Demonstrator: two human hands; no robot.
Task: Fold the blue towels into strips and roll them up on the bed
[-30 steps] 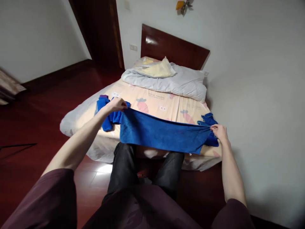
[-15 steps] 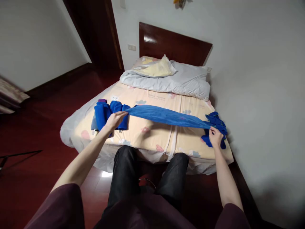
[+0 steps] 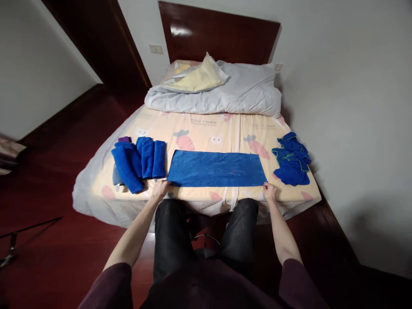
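Note:
A blue towel (image 3: 215, 169) lies spread flat as a long rectangle on the bed, its near edge close to the bed's front edge. My left hand (image 3: 161, 189) pinches its near left corner. At the near right corner, my right hand (image 3: 269, 191) has its fingers closed on the cloth. Several rolled or folded blue towels (image 3: 147, 158) sit side by side to the left, with a purple piece (image 3: 125, 139) behind them. To the right is a crumpled heap of blue cloths (image 3: 291, 161) with green edging.
The bed (image 3: 199, 128) has a patterned sheet under clear plastic. A grey quilt (image 3: 251, 90) and a pale yellow pillow (image 3: 202, 77) lie near the dark headboard (image 3: 222, 34). A thin black stand (image 3: 13, 242) is on the floor at left.
The towel, stretched in the air before, now lies flat on the bed. Both hands have come down toward the bed's front edge, and the view has tilted and shifted.

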